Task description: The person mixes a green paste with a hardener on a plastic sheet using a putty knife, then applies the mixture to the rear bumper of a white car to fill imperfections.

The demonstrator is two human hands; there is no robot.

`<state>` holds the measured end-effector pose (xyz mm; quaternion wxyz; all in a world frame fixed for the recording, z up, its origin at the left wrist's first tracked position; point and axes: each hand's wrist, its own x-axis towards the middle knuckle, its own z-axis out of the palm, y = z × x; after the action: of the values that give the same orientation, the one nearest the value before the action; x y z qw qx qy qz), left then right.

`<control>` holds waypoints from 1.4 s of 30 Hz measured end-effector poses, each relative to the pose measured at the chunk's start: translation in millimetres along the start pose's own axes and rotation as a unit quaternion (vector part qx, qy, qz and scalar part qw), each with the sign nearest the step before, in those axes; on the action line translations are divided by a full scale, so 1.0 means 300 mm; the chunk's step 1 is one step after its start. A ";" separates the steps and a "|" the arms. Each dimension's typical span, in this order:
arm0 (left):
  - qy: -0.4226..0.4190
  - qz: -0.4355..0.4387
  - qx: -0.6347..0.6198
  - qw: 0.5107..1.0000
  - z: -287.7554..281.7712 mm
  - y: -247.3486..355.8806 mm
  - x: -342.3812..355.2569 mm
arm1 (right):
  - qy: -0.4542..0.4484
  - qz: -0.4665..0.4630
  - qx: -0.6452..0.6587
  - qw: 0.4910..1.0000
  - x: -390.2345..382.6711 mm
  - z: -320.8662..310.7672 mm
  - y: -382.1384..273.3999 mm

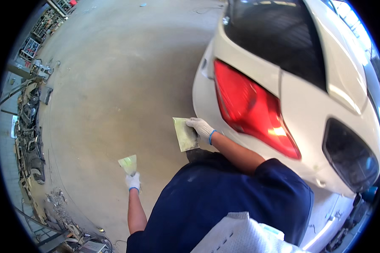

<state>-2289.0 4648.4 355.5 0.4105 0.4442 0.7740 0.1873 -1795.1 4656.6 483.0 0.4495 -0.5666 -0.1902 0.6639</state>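
Note:
My left hand (133, 181), in a white knit glove with a blue cuff, is closed around a putty knife (128, 165). The knife's flared blade is covered in pale yellow-green and points away from me. Nearer the car, my right hand (201, 128) wears a matching glove and pinches the upper right edge of a flat rectangular plate (185, 135). Pale yellow-green smears coat the plate's face. Knife and plate are apart from each other. Just right of my right hand stands a white car (302, 107) with a red tail light (251, 107); neither hand touches it.
Bare concrete floor (105, 84) stretches ahead and to the left. Along the left wall lies a heap of dark car parts (31, 130), with loaded shelving (48, 23) farther off. The car's rear window (278, 33) and small side window (350, 154) are dark.

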 end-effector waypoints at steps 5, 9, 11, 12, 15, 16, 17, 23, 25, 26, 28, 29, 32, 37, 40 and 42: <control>-0.030 0.009 0.009 0.999 -0.006 0.137 0.198 | -0.040 -0.054 0.004 0.998 0.462 0.176 -0.392; 0.042 -0.068 -0.149 0.986 0.012 0.010 0.479 | -0.077 -0.036 -0.027 0.996 0.806 0.357 -0.779; 0.014 -0.101 -0.149 0.984 0.088 0.020 0.515 | -0.044 -0.034 -0.013 0.998 0.912 0.290 -0.787; 0.017 -0.089 -0.143 0.986 0.055 0.124 0.661 | -0.040 -0.058 0.010 0.997 1.025 0.291 -0.860; -0.066 -0.180 -0.113 0.975 0.188 0.724 1.027 | 0.060 -0.084 -0.003 0.995 1.336 0.180 -1.049; -0.035 -0.123 -0.145 0.981 0.115 0.911 1.243 | 0.060 -0.101 0.019 0.993 1.428 0.249 -1.168; -0.051 -0.128 -0.164 0.977 0.106 0.860 1.147 | 0.097 -0.048 0.071 0.992 1.382 0.194 -1.031; -0.445 0.057 -0.138 0.883 0.478 2.150 1.178 | 0.164 -0.129 0.194 0.959 1.390 -0.011 -1.429; -0.528 0.126 -0.091 0.835 0.579 2.451 1.243 | 0.184 -0.142 0.268 0.935 1.492 -0.030 -1.486; -0.559 0.140 -0.067 0.815 0.657 2.552 1.241 | 0.203 -0.144 0.292 0.923 1.502 -0.057 -1.507; -0.580 0.187 -0.040 0.792 0.898 2.805 1.343 | 0.230 -0.176 0.335 0.896 1.632 -0.190 -1.635; -0.588 0.186 -0.022 0.787 0.947 2.849 1.359 | 0.244 -0.182 0.336 0.891 1.682 -0.227 -1.641; -0.579 0.187 -0.017 0.794 1.041 2.997 1.371 | 0.247 -0.235 0.388 0.856 1.806 -0.292 -1.697; -0.595 0.175 0.008 0.785 1.103 3.274 1.430 | 0.291 -0.212 0.344 0.867 1.908 -0.421 -1.918; -0.592 0.205 0.008 0.780 1.181 3.358 1.456 | 0.289 -0.218 0.381 0.851 1.952 -0.409 -1.970; -0.596 0.233 0.025 0.768 1.249 3.403 1.478 | 0.281 -0.189 0.385 0.859 1.984 -0.418 -2.005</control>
<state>-1562.7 5540.0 593.6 0.7218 0.6432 0.2517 -0.0444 -1422.4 5422.9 559.6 0.7828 -0.4641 0.1113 0.3993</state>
